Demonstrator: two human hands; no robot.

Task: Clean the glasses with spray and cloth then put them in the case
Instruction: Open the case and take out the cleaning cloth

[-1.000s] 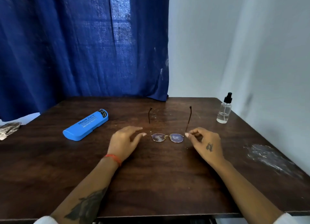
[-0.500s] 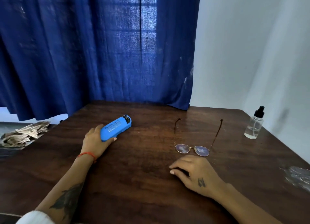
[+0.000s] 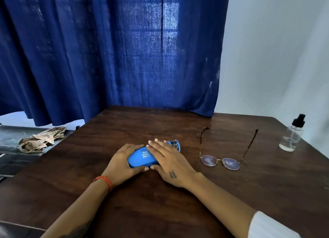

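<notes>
Blue case (image 3: 142, 158): lies closed on the dark wooden tabletop (image 3: 160, 211), near its middle, long axis running from near-left to far-right; white print on its top, a dark patterned patch at its far end.
Left hand (image 3: 122, 164): grips the near-left end of the case, fingers curled round the far side, thumb along the near edge; an orange thread band sits at the wrist.
Right hand (image 3: 169, 164): lies over the right part of the case, fingers fairly straight and spread across its top, thumb against the near edge, its tip almost meeting the left thumb; a small tattoo shows on the back of the hand.
Glasses (image 3: 220, 162): rest on the tabletop to the right of the case, apart from both hands, arms unfolded and pointing away from the person, lenses nearest the person.
Spray (image 3: 292, 134): clear bottle with a black pump top, upright near the far right edge of the tabletop, beyond the glasses, with a little liquid at the bottom.
Cloth (image 3: 41, 139): crumpled checked fabric on a grey surface off the tabletop's left side, well apart from the case.
Backdrop: blue curtain (image 3: 106, 50) behind the tabletop, white wall (image 3: 276, 50) to the right.
</notes>
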